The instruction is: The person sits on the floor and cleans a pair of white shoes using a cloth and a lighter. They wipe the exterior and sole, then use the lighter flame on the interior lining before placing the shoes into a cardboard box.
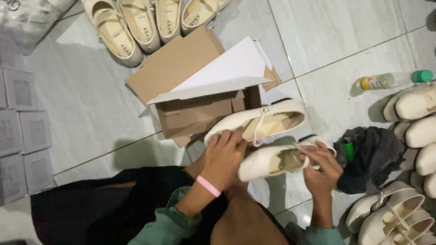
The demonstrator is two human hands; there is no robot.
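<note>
Right now we hold a cream shoe (273,159) between both hands, just in front of the open cardboard box (194,90). Our left hand (223,158) is closed around the toe end, fingers curled over the top, while our right hand (321,168) grips the heel end, fingers bent at the strap near the opening. The shoe's long axis runs nearly level from one hand to the other, toe pointing to our left and slightly down, heel to our right, opening facing up. A second cream shoe (258,120) lies between the held one and the box, touching our left fingers, its toe also aimed left and its heel raised toward the right. Beyond the box sit four more shoes (149,7) in a fan. To the right of the box lie a dark cloth (374,155), a small bottle (392,80) and rows of paired shoes (430,161); to its left, grey boxes (1,132) are stacked.
</note>
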